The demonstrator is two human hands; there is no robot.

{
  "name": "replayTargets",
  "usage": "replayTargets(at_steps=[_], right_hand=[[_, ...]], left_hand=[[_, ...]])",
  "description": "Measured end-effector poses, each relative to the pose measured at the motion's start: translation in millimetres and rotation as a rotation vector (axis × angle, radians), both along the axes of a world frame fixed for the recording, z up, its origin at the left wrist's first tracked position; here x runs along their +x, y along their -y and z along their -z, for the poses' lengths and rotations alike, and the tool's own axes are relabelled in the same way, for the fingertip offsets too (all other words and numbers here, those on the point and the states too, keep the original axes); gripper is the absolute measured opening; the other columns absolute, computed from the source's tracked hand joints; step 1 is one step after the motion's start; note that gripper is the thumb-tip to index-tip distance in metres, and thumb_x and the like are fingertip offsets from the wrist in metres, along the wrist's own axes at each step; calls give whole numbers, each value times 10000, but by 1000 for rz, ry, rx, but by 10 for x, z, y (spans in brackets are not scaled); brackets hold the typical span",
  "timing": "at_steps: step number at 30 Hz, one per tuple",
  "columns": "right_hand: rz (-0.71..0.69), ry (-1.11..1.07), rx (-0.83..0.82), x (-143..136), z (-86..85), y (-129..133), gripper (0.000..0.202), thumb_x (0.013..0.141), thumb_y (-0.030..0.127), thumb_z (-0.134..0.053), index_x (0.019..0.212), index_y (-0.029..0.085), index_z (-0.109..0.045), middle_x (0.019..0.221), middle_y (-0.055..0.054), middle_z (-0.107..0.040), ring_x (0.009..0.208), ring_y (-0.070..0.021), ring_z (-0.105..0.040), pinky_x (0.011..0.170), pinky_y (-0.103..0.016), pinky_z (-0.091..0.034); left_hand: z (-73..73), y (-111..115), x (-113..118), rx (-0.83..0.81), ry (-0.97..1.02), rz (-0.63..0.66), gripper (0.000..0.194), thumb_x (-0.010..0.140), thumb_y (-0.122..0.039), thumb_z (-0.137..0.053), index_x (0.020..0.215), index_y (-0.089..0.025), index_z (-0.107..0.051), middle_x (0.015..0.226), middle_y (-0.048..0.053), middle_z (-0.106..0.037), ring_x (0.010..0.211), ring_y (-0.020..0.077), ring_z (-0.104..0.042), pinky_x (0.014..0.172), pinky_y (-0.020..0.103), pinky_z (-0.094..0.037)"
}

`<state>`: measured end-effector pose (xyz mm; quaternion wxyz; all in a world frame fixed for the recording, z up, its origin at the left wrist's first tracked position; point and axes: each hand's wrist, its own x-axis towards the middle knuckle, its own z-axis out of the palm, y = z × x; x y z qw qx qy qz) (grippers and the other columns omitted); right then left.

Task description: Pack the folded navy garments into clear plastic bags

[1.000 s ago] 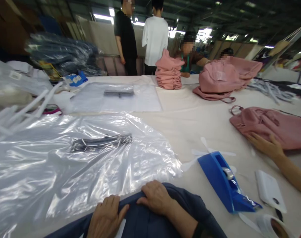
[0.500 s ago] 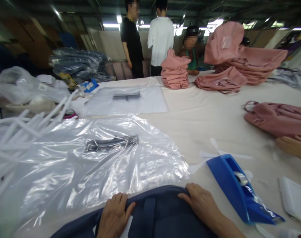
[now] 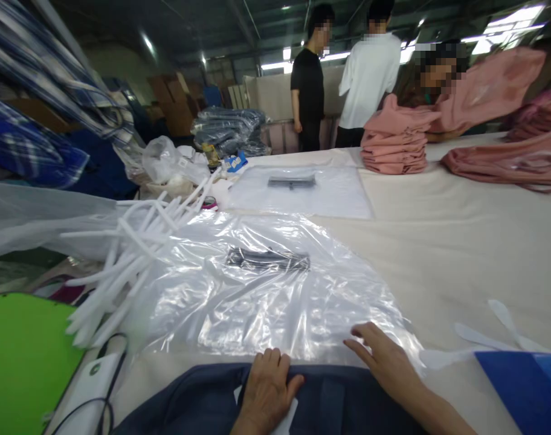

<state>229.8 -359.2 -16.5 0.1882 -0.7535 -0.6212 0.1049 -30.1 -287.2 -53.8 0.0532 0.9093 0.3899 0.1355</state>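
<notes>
A dark navy fabric bag (image 3: 348, 399) lies at the bottom edge of the view, with a white tag partly under my left hand (image 3: 269, 389). That hand rests on the bag's upper edge, its fingers bent over the fabric. My right hand (image 3: 382, 356) is raised above the right part of the bag, thumb and fingers apart, nothing between them. Just beyond the bag spreads a shiny clear plastic bag (image 3: 266, 308) with a dark printed strip.
White foam strips (image 3: 130, 260) pile at the left, near a green board (image 3: 26, 362) and a white device (image 3: 89, 386) with a cable. A blue tape dispenser (image 3: 520, 386) is at the lower right. Pink bags (image 3: 393, 142) stack at the back; people stand behind.
The view has turned left, so things appear farther right. My right hand has let go of the navy bag's edge and lifted off it. My left hand stays on the bag.
</notes>
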Motion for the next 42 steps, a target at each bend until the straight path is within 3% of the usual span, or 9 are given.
replayTargets(at_steps=[4,7,15,19,23,30,34,38,42], right_hand=[[-90,-59,-53,-430,122,-673,167,758,236,-740,879,227,-625,933,-18,-634,915,-227,-590,791,-367,-447],[-80,-47,-109,-450,292,-871,110,818,289,-679,748,215,-639,799,-20,-639,843,-239,-592,754,-385,-420],[-118,-61,-217,-195,383,-987,359,935,291,-435,627,197,-595,654,5,-624,669,-143,-600,606,-251,-388],[-98,37,-94,-220,410,-966,423,974,391,-333,674,199,-563,662,-29,-601,672,-185,-579,618,-297,-362],[-104,141,74,-241,396,-898,599,989,530,-130,736,199,-562,681,-66,-589,679,-221,-563,656,-345,-340],[-223,179,235,-234,277,-838,615,1000,509,-101,703,200,-542,637,-38,-567,622,-182,-530,620,-317,-337],[-271,168,268,-164,189,-786,577,1005,495,-143,699,198,-532,625,-24,-552,606,-175,-522,607,-312,-359],[-278,151,264,-192,95,-600,510,1009,466,-200,735,191,-532,672,-22,-566,642,-175,-536,623,-315,-386],[-279,182,338,-347,65,-360,521,917,603,-422,1135,141,-529,1051,-110,-604,973,-249,-547,849,-388,-405]], left_hand=[[31,15,13,31,61,-10,246,735,-362,-737,831,-207,-571,820,18,-604,789,245,-549,756,389,-429],[41,18,29,66,110,-10,316,672,-369,-788,800,-204,-551,790,15,-598,752,242,-545,719,384,-436],[-13,-5,25,40,197,-6,152,846,-310,-589,765,-222,-495,732,12,-586,676,231,-548,627,363,-444],[-26,-42,14,134,278,-20,208,951,-188,-300,895,-206,-499,717,20,-601,629,198,-569,592,323,-455],[5,-66,-4,166,323,-50,243,948,-142,-295,1117,-135,-470,812,59,-648,717,176,-633,658,294,-516],[-7,-160,67,-193,385,-233,492,908,-150,-346,1395,-90,-309,963,100,-691,811,177,-672,735,298,-556],[30,-215,154,-256,411,-405,331,929,-249,-317,1027,-141,-614,908,119,-701,808,232,-672,720,353,-537],[25,-222,172,-275,430,-451,396,943,-333,-261,732,-201,-570,715,74,-645,667,212,-626,649,334,-488],[-19,-226,154,-334,448,-492,372,939,-387,-282,679,-226,-494,612,16,-570,563,163,-564,562,277,-434]])
